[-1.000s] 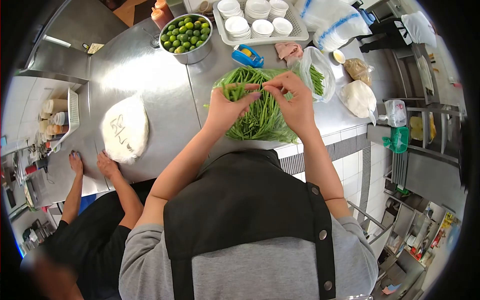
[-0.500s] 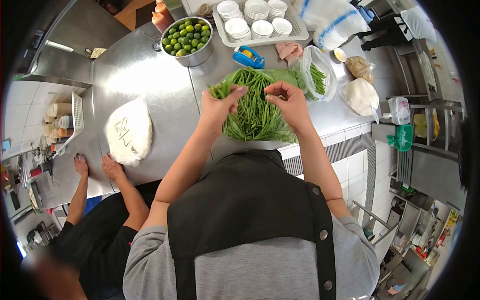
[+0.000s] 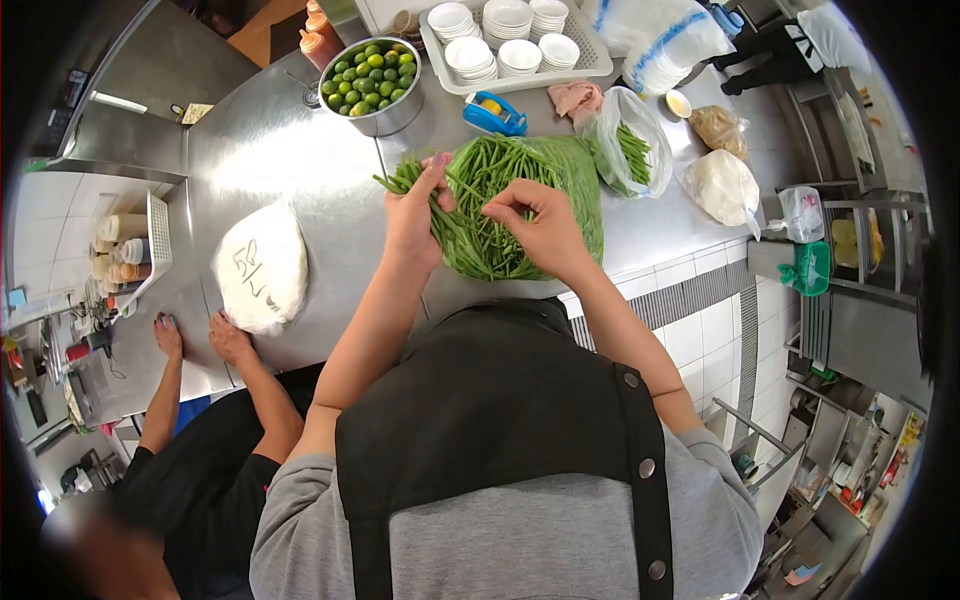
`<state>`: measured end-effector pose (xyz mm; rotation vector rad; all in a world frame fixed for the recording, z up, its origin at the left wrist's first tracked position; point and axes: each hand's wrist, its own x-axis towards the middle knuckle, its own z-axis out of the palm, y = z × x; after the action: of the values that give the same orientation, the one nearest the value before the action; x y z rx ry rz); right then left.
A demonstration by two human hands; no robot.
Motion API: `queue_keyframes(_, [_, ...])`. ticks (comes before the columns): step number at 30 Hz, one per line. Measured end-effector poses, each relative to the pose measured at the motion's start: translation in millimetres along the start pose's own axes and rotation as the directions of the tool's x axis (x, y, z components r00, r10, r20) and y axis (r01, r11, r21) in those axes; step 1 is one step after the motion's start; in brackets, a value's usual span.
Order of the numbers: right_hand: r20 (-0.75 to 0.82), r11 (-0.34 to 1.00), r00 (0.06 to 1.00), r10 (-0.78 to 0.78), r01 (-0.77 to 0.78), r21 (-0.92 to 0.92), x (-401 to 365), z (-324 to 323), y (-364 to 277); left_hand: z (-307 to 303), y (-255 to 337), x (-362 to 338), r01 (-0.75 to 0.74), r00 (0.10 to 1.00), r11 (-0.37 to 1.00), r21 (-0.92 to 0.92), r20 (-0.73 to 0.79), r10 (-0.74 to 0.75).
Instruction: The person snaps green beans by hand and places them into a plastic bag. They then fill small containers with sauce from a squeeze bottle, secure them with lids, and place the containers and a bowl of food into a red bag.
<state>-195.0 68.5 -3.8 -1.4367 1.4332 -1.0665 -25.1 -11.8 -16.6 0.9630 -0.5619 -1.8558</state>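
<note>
Smooth, matt small bunch of green beans (image 3: 398, 181) in the left hand (image 3: 410, 228). Just right of that grip, the heap of long green beans (image 3: 490, 170) lies on thin, glossy clear plastic bag (image 3: 588, 190). Under it all, the brushed stainless-steel counter (image 3: 280, 150) throws a hard glare. Beyond the grip: a shiny round metal bowl (image 3: 392, 117) of waxy limes, a glossy blue plastic tape dispenser (image 3: 495, 112), and a white plastic tray (image 3: 596, 66).

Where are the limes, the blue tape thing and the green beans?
limes (image 3: 368, 75), head view, middle of the heap.
blue tape dispenser (image 3: 493, 114), head view, its blue body.
green beans (image 3: 505, 165), head view, bare middle of the pile.
</note>
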Motion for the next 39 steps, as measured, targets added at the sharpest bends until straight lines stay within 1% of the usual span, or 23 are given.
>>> queue_keyframes(1, [-0.029, 0.998, 0.998, -0.06, 0.06, -0.008, 0.4, -0.8, -2.3, -0.5, -0.8, 0.0, -0.008, 0.999, 1.0, 0.004, -0.033, 0.008])
queue_keyframes(2, [-0.007, 0.983, 0.995, -0.095, 0.095, 0.158, 0.6, -3.4, -6.3, -1.5, -1.8, 0.3, -0.016, 0.998, 1.0, 0.008, -0.067, 0.016])
queue_keyframes(4, [0.016, 0.869, 0.985, -0.172, 0.144, 0.473, 0.1, -13.7, -15.1, -10.0, -4.4, 8.2, 0.054, 0.994, 0.993, -0.104, -0.088, -0.063])
queue_keyframes(5, [-0.059, 0.851, 0.987, -0.147, 0.157, 0.501, 1.5, -21.6, -14.4, -14.7, -4.1, 11.0, 0.086, 0.99, 0.983, -0.161, -0.096, -0.103])
queue_keyframes(7, [-0.208, 0.813, 0.974, -0.09, 0.193, 0.55, 9.9, -42.4, -9.8, -18.7, 2.4, 11.8, 0.142, 0.987, 0.965, -0.219, -0.037, -0.154])
queue_keyframes(10, [-0.216, 0.984, 0.976, 0.015, 0.024, 0.178, 18.3, -58.2, -10.1, -22.0, 1.7, 13.3, 0.255, 0.967, 0.919, -0.302, 0.104, -0.234])
queue_keyframes(11, [-0.133, 1.0, 0.991, 0.003, -0.003, 0.001, 21.5, -61.6, 4.9, -23.1, 1.1, 13.6, 0.295, 0.954, 0.898, -0.326, 0.157, -0.256])
queue_keyframes(14, [-0.078, 0.929, 0.994, -0.071, 0.038, -0.368, 21.9, -55.4, 42.4, -12.6, -1.8, 5.5, 0.368, 0.93, 0.879, -0.304, 0.104, -0.354])
queue_keyframes(15, [-0.022, 0.879, 0.997, -0.078, 0.058, -0.474, 20.8, -54.1, 47.7, -6.8, -1.4, 1.4, 0.368, 0.928, 0.891, -0.265, 0.052, -0.368])
queue_keyframes(17, [0.092, 0.744, 0.993, -0.068, 0.112, -0.659, 17.2, -52.2, 58.3, -6.5, -4.3, -0.5, 0.359, 0.933, 0.915, -0.187, 0.049, -0.356])
queue_keyframes(18, [0.083, 0.735, 0.995, -0.061, 0.102, -0.671, 16.8, -49.8, 57.8, -7.5, -5.1, -1.7, 0.354, 0.935, 0.924, -0.145, 0.046, -0.351])
queue_keyframes(20, [0.063, 0.718, 0.997, -0.047, 0.077, -0.692, 16.4, -44.1, 56.6, -11.2, -4.4, -3.7, 0.324, 0.94, 0.943, -0.079, 0.136, -0.312])
queue_keyframes(21, [0.077, 0.745, 0.995, -0.068, 0.102, -0.659, 17.2, -45.5, 57.3, -11.9, -4.2, -4.6, 0.307, 0.938, 0.95, -0.046, 0.184, -0.294])
queue_keyframes(23, [0.101, 0.793, 0.988, -0.117, 0.154, -0.589, 21.0, -50.7, 58.0, -6.5, -7.7, -7.6, 0.252, 0.958, 0.961, 0.109, 0.109, -0.264])
queue_keyframes(26, [0.096, 0.921, 0.994, -0.046, 0.079, -0.381, 21.7, -58.3, 25.8, 7.0, -13.4, -12.7, 0.142, 0.982, 0.907, 0.396, 0.06, -0.181])
queue_keyframes(27, [0.102, 0.918, 0.992, -0.077, 0.11, -0.381, 21.8, -58.9, 16.4, 10.9, -15.4, -13.7, 0.103, 0.987, 0.864, 0.494, 0.058, -0.15])
queue_keyframes(30, [0.097, 0.9, 0.979, -0.179, 0.203, -0.386, 20.0, -53.3, -1.1, 18.5, -21.4, -14.1, -0.013, 0.979, 0.749, 0.663, 0.162, -0.126])
queue_keyframes(32, [0.075, 0.876, 0.96, -0.268, 0.276, -0.395, 19.6, -46.2, -5.8, 21.7, -22.3, -16.2, -0.091, 0.974, 0.716, 0.692, 0.212, -0.081])
queue_keyframes(34, [0.045, 0.912, 0.974, -0.223, 0.225, -0.343, 18.1, -42.6, -10.4, 21.4, -24.8, -16.9, -0.162, 0.973, 0.683, 0.712, 0.233, -0.011])
queue_keyframes(35, [0.034, 0.928, 0.979, -0.201, 0.201, -0.315, 17.9, -40.7, -11.9, 19.6, -26.3, -15.6, -0.186, 0.97, 0.707, 0.683, 0.244, 0.019])
queue_keyframes(37, [-0.042, 0.995, 0.997, -0.068, 0.065, -0.078, 16.8, -33.1, -4.3, 15.4, -27.8, -12.4, -0.234, 0.962, 0.749, 0.62, 0.258, 0.086])
queue_keyframes(38, [-0.067, 0.999, 0.998, 0.007, -0.004, 0.046, 16.1, -28.9, 2.2, 13.5, -27.1, -12.1, -0.22, 0.964, 0.78, 0.586, 0.255, 0.08])
queue_keyframes(39, [-0.057, 0.969, 0.994, 0.09, -0.074, 0.235, 15.6, -24.3, 10.1, 12.5, -25.3, -12.2, -0.206, 0.965, 0.81, 0.55, 0.254, 0.073])
